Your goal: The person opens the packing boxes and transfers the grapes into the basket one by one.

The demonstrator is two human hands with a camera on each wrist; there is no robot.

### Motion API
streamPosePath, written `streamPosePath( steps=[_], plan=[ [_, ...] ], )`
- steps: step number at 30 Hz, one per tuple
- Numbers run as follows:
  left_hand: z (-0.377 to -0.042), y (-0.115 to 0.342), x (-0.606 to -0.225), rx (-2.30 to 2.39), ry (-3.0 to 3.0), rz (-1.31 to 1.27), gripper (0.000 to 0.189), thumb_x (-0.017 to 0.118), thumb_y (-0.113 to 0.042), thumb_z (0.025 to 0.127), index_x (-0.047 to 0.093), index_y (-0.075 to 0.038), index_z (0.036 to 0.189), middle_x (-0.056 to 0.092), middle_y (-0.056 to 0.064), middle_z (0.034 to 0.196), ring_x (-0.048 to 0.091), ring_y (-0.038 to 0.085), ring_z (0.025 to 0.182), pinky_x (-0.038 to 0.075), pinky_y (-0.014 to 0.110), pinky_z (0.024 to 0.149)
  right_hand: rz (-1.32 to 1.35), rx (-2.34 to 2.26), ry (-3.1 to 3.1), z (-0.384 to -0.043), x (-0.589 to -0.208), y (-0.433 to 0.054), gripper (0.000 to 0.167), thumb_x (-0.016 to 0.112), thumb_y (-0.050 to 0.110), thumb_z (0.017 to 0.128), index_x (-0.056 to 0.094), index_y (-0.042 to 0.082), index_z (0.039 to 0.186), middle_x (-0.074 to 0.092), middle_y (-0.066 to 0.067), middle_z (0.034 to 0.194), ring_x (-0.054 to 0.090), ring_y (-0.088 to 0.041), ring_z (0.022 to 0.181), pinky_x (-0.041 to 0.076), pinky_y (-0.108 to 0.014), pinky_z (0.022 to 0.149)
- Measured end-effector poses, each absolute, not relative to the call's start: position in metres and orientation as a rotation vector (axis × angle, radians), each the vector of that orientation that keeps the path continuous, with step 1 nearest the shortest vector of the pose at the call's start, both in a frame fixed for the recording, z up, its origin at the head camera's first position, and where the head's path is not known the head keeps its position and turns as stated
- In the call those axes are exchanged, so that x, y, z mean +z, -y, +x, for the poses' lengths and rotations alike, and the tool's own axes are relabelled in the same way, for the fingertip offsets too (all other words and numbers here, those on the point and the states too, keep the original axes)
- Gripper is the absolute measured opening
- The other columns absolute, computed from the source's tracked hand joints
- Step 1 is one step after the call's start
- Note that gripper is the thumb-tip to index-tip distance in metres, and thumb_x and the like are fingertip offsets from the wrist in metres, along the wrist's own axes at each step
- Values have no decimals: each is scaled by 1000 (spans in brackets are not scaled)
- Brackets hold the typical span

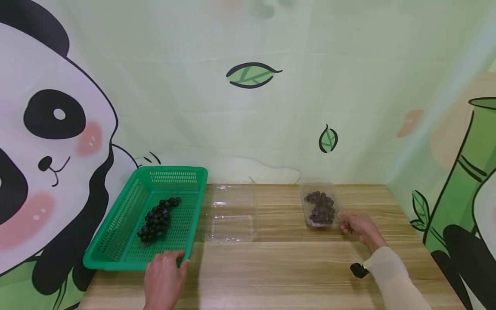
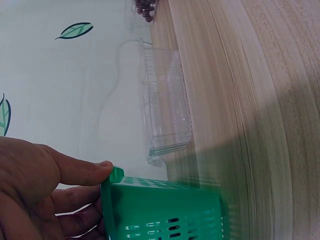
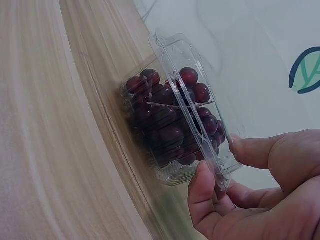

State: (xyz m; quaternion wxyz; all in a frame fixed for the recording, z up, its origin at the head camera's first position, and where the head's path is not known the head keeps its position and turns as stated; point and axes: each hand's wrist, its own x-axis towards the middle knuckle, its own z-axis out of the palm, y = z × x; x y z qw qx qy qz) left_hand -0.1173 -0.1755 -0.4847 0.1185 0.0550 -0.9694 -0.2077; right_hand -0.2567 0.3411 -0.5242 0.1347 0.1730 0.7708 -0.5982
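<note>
My left hand (image 1: 164, 277) grips the near rim of a green plastic basket (image 1: 116, 265) at its right corner; in the left wrist view the thumb lies on top of the rim with the fingers curled below it. A bunch of dark grapes (image 1: 156, 221) lies inside. At the right, my right hand (image 1: 358, 228) pinches the edge of a clear plastic clamshell box (image 3: 175, 47) between thumb and fingers. Dark red grapes (image 3: 170, 137) fill that box, and its lid lies over them. The box stands on the wooden table.
An empty clear clamshell box (image 1: 231, 228) sits open on the table (image 1: 279, 275), just right of the basket. Behind the table rises a printed cloth backdrop (image 1: 186, 86) with pandas and leaves. A black wrist camera (image 1: 359, 270) hangs at the right sleeve.
</note>
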Motion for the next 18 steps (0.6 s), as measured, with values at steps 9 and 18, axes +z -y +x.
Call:
streamPosePath(
  steps=[9,18],
  plan=[
    [-119,175,-484,-610,2887,203,25,85,-11,83,79,0,105,73,23,100,64,46,99,48,63,88,539,-1782,-2166,-249,-522,-338,34,62,19,105,58,-15,111,62,-5,73,62,-11,64,57,-25,62],
    [-118,176,-486,-613,2840,168,25,85,-10,82,79,1,104,73,24,100,65,46,97,48,63,88,507,-1721,-2216,-239,-524,-336,32,61,18,105,60,-14,109,62,-5,74,62,-11,65,56,-26,62]
  ],
)
